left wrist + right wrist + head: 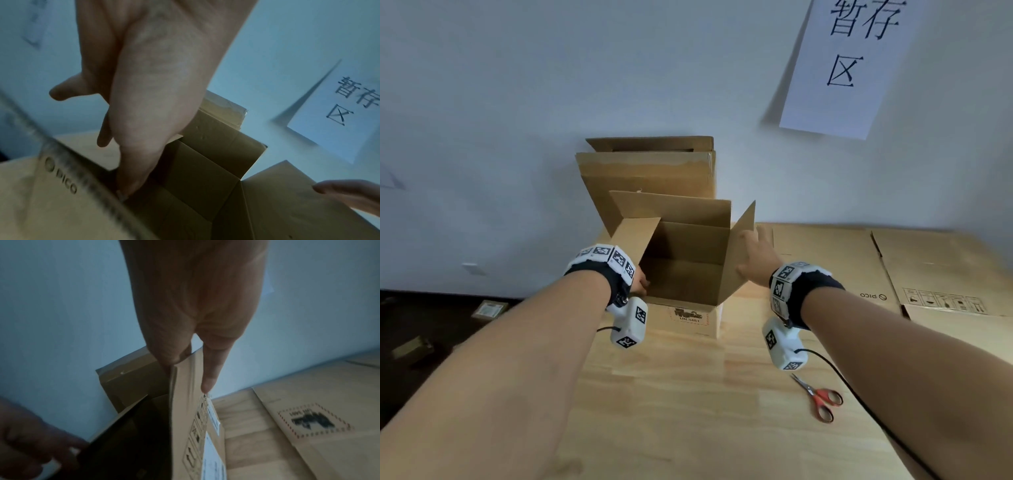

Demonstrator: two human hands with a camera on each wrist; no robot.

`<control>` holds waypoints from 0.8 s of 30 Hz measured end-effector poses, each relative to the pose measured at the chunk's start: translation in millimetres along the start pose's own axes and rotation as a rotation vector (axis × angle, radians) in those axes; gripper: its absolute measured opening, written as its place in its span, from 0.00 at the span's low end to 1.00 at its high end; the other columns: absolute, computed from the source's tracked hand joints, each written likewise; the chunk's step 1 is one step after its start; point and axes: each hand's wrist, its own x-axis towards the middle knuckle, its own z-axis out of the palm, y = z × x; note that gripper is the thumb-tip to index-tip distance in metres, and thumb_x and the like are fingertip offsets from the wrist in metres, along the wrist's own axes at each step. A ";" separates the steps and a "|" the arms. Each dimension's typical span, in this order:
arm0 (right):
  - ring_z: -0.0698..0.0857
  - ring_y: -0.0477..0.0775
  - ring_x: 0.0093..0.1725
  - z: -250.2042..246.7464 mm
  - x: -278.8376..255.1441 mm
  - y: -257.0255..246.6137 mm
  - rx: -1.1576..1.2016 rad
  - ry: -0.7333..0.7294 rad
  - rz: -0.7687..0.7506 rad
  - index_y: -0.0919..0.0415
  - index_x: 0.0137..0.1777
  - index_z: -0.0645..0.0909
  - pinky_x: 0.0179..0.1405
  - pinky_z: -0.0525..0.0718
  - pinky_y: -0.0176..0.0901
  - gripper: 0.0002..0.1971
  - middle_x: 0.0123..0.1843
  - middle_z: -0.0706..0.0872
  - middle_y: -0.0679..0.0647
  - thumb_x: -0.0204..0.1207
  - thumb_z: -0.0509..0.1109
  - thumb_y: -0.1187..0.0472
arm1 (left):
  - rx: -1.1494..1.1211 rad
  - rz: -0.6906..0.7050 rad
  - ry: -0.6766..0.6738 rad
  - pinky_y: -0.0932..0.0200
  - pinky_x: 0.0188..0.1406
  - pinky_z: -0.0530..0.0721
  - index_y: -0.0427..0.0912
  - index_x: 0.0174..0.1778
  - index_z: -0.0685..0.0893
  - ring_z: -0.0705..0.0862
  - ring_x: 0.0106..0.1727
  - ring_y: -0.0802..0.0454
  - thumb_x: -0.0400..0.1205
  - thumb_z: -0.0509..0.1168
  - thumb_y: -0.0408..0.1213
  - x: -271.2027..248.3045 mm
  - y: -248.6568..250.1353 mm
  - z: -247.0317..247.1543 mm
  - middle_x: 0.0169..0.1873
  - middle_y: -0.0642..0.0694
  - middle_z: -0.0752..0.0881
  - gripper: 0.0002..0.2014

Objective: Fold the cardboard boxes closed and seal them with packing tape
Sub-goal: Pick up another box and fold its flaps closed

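An open cardboard box [688, 260] stands on the wooden table [688, 411], its flaps raised. My left hand [641, 281] is at the near end of the left flap [635, 240]. In the left wrist view the thumb [131, 170] lies against that flap's [51, 203] inner side while the fingers curl on its outer side. My right hand [756, 255] pinches the right flap [727, 270]. The right wrist view shows that flap's edge [185, 402] between thumb and forefinger [209, 373]. The box's inside looks empty.
A second brown box [650, 171] stands behind, against the wall. Flattened cartons [893, 267] lie on the table's right. Red-handled scissors [822, 399] lie near the right forearm. A paper sign [849, 65] hangs on the wall. The dark floor [431, 329] is left of the table.
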 end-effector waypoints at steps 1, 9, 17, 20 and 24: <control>0.68 0.66 0.74 0.7 0.3 0.2 0.019 0.000 0.029 0.66 0.77 0.60 0.70 0.71 0.52 0.30 0.75 0.65 0.66 0.78 0.66 0.63 | -0.019 -0.024 -0.010 0.52 0.70 0.75 0.44 0.69 0.80 0.78 0.69 0.45 0.83 0.63 0.42 9.3 -5.2 -3.5 0.69 0.44 0.80 0.19; 0.77 0.54 0.43 1.5 1.6 -11.7 -0.182 -0.042 0.095 0.63 0.32 0.72 0.36 0.74 0.37 0.15 0.33 0.73 0.54 0.81 0.57 0.70 | -0.091 -0.036 0.066 0.44 0.51 0.83 0.47 0.51 0.82 0.85 0.47 0.43 0.52 0.71 0.72 202.9 -68.6 37.7 0.47 0.47 0.85 0.39; 0.73 0.49 0.31 -5.5 2.3 -24.0 -0.208 -0.045 0.127 0.64 0.42 0.75 0.25 0.69 0.33 0.09 0.32 0.70 0.54 0.83 0.57 0.69 | 0.090 -0.172 0.202 0.47 0.55 0.83 0.45 0.51 0.84 0.84 0.53 0.42 0.80 0.63 0.45 -40.8 -29.8 -24.5 0.53 0.43 0.84 0.10; 0.77 0.52 0.41 -9.4 0.6 -27.4 -0.232 -0.045 0.107 0.63 0.47 0.76 0.34 0.74 0.36 0.08 0.39 0.76 0.57 0.82 0.56 0.70 | -0.182 -0.172 0.254 0.47 0.70 0.75 0.62 0.74 0.71 0.75 0.72 0.43 0.80 0.59 0.57 9.6 -54.2 -10.2 0.75 0.47 0.72 0.25; 0.77 0.53 0.42 -7.6 -0.6 -27.4 -0.229 -0.063 0.112 0.70 0.56 0.80 0.40 0.78 0.37 0.11 0.46 0.80 0.60 0.82 0.56 0.70 | -0.267 -0.057 0.113 0.47 0.69 0.76 0.56 0.70 0.78 0.79 0.67 0.42 0.77 0.63 0.57 56.7 -24.8 11.3 0.70 0.47 0.78 0.25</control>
